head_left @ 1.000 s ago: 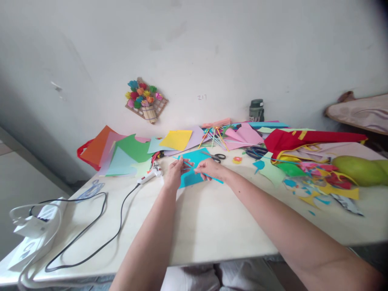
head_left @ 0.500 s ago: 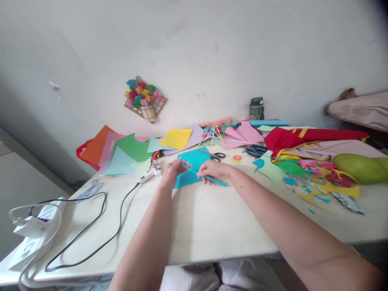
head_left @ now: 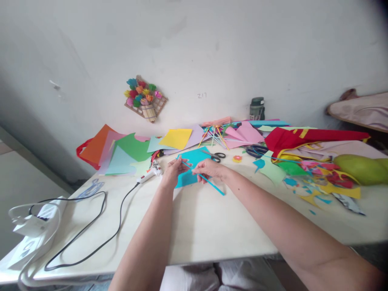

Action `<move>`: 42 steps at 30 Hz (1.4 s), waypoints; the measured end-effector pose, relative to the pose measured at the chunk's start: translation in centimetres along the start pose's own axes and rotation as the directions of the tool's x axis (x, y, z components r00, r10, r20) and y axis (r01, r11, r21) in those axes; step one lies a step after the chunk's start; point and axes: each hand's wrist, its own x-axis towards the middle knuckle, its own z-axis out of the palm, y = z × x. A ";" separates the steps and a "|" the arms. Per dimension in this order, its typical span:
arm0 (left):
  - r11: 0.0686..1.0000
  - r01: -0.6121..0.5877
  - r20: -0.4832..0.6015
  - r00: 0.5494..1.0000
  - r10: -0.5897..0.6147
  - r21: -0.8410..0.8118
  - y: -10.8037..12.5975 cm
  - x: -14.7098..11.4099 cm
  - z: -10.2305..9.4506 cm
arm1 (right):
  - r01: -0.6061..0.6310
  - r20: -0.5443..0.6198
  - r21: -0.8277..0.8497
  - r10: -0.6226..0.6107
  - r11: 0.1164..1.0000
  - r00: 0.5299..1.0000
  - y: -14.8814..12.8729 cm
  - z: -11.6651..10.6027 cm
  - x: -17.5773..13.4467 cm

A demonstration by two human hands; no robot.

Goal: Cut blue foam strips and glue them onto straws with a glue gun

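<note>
A thin blue paper strip (head_left: pixel 216 188), narrow like a stick, slants between my two hands. My left hand (head_left: pixel 173 169) pinches its upper left end. Farther down its length, my right hand (head_left: pixel 208 169) grips it between thumb and fingers, and the lower right end sticks out past that hand. Beneath both hands lies a sheet of blue paper (head_left: pixel 197 155), partly hidden by them. Dark-handled scissors (head_left: pixel 216 156) rest at the sheet's upper right edge. Left of my left hand is a white glue gun (head_left: pixel 150 173) with a black cord.
Coloured paper sheets (head_left: pixel 133 149) line the back of the table. Paper scraps (head_left: pixel 306 190), red cloth (head_left: pixel 291 141) and a green fruit (head_left: pixel 357 167) lie right. A small paper flower (head_left: pixel 237 159) sits beyond the scissors. A power strip (head_left: pixel 36 230) and looping cords occupy the left.
My right hand has shifted slightly left along the strip, closer to my left hand. The strip's free end has tipped lower and now slants more steeply.
</note>
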 end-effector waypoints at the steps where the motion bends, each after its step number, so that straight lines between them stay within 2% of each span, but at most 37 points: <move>1: 1.000 -0.006 -0.018 1.000 0.006 -0.010 0.0 0.0 0.0 | -0.011 0.010 0.027 0.011 1.000 1.000 0.1 -0.1 0.0; 4: 0.996 0.008 0.001 1.000 -0.008 -0.094 0.1 0.0 0.2 | -0.033 0.022 0.146 0.030 0.989 0.999 0.3 -0.3 0.1; 8: 0.970 0.070 0.211 0.977 -0.021 -0.231 0.2 -0.4 1.0 | 0.013 0.086 0.343 -0.045 0.939 0.995 0.5 -0.6 0.2; 10: 0.973 0.043 0.239 0.971 0.013 -0.228 0.0 -0.6 1.5 | 0.026 0.117 0.408 -0.081 0.913 0.990 0.6 -0.6 0.2; 15: 0.974 -0.078 0.161 0.980 0.113 -0.210 -0.6 -0.7 1.9 | -0.019 0.195 0.441 -0.075 0.897 0.978 0.9 -0.3 0.4; 19: 0.973 -0.085 0.088 0.991 0.106 -0.213 -0.7 -0.5 1.7 | -0.076 0.242 0.398 -0.025 0.914 0.970 0.8 -0.3 0.3; 22: 0.977 -0.079 0.042 0.995 0.089 -0.197 -0.7 -0.3 1.4 | -0.072 0.222 0.342 -0.006 0.937 0.975 0.7 -0.2 0.2; 26: 0.979 -0.086 0.021 0.996 0.091 -0.185 -0.8 -0.2 1.1 | -0.055 0.129 0.248 0.023 0.967 0.991 0.9 0.0 0.3; 29: 0.979 -0.084 0.035 0.995 0.092 -0.185 -0.9 -0.2 1.0 | -0.054 0.092 0.271 0.030 0.961 0.995 1.0 0.0 0.4; 35: 0.972 -0.098 0.016 0.994 0.104 -0.216 -0.9 -0.1 1.1 | -0.054 0.166 0.354 -0.007 0.934 0.986 0.9 -0.3 0.2; 42: 0.975 -0.103 -0.033 0.995 0.099 -0.199 -0.7 -0.2 1.1 | -0.077 0.183 0.327 0.017 0.942 0.983 0.8 -0.1 0.2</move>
